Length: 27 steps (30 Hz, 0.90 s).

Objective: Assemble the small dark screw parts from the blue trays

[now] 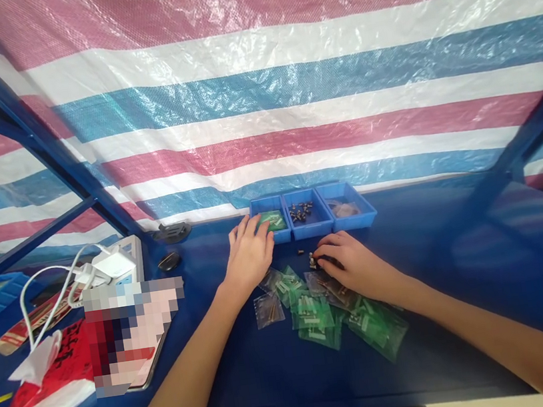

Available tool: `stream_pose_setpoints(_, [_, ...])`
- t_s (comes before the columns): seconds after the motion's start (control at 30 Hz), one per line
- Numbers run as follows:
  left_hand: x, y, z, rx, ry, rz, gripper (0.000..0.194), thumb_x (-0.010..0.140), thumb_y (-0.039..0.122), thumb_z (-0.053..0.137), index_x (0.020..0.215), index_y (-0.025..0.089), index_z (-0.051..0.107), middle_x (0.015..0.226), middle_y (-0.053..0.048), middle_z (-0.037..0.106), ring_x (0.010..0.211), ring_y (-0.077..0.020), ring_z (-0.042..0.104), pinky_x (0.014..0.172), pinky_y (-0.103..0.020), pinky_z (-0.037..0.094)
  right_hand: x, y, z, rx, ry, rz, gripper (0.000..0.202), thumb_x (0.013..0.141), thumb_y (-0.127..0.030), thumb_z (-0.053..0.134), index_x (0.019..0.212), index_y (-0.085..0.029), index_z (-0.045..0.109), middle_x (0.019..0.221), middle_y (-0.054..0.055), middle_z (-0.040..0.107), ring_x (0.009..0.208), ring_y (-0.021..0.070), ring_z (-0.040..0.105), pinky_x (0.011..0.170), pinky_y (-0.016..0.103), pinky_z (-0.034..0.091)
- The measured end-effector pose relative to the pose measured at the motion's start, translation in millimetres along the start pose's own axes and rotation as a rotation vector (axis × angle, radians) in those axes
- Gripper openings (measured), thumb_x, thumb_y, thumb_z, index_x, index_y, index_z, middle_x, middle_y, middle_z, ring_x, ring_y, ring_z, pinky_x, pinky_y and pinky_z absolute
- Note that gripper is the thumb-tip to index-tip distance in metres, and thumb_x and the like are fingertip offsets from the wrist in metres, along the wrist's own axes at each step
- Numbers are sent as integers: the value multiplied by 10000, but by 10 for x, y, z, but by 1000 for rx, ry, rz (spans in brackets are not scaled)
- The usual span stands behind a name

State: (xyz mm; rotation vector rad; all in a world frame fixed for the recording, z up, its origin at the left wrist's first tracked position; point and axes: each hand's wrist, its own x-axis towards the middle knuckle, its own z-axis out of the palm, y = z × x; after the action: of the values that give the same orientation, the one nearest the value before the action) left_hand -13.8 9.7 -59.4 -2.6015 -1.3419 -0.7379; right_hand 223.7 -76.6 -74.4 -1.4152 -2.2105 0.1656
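Blue tabletop [463, 240]: metal fitting [312, 262] just left of right hand [353, 264], left hand [248, 254] farther; cannot tell if either grip is closed

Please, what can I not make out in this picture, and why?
All in the head view:
Left blue tray: front left corner hidden by the left hand.
Small metal part at the right hand: too small to identify; whether it is gripped is unclear.
Plastic bags: some partly covered by the right hand.
Pixelated patch: blocks hide the detail.
Blue bin, far left: cut off by the picture's edge.
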Motion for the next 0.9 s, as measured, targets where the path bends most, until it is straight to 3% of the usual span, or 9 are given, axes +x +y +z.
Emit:
stream_pose_setpoints(0.17, [22,41,0,-42,-101,33,427,1075,412,326,1315,218,621,1352,-117,656,1441,-349,410,1197,-659,183,12,5,-3,-3,1,-7,265,1022,-247,476,1094,-199,726,1109,119,692,1017,292,618,904,508,531])
stream_pose_setpoints(0.27, [59,37,35,-13,-160,-8,567,1050,558,312,1439,210,533,1518,-142,517,1516,-415,258,1186,-734,101,6,9,2,-14,8,-7,280,1023,-244,475,1174,-206,707,1136,123,687,1033,294,616,879,490,549])
stream_pose_setpoints(0.4, [61,25,55,39,-169,-50,690,1014,640,336,1560,220,382,1664,-166,254,1535,-465,155,1163,-756,149,-6,26,35,-32,13,-35,331,1034,-227,442,1241,-222,699,1161,129,689,1065,304,609,882,500,555])
stream_pose_setpoints(0.47, [36,39,36,60,-113,-28,615,1031,562,380,1534,209,419,1630,-177,318,1527,-440,201,1169,-720,205,-6,35,51,-39,15,-50,344,1036,-222,436,1265,-222,692,1172,130,690,1085,308,601,898,509,552])
stream_pose_setpoints(0.6, [-10,99,-37,42,7,73,356,1049,362,422,1250,175,649,1324,-158,601,1348,-342,480,1128,-576,358,1,26,49,-50,29,-55,308,1028,-223,466,1221,-196,705,1159,135,691,1079,305,603,917,505,544])
stream_pose_setpoints(0.77, [-29,225,-102,17,134,205,308,1044,267,418,1220,165,648,1236,-151,615,1106,-288,593,909,-435,484,9,9,17,-59,31,-50,270,1026,-216,471,1156,-179,705,1115,133,691,1034,294,611,905,494,535])
stream_pose_setpoints(0.9, [-65,359,-70,-49,1,325,301,1048,242,403,1191,160,655,1098,-101,658,1013,-233,618,855,-358,520,20,39,1,-65,38,-37,233,1007,-201,505,1130,-178,703,1069,124,698,1004,289,615,882,479,539])
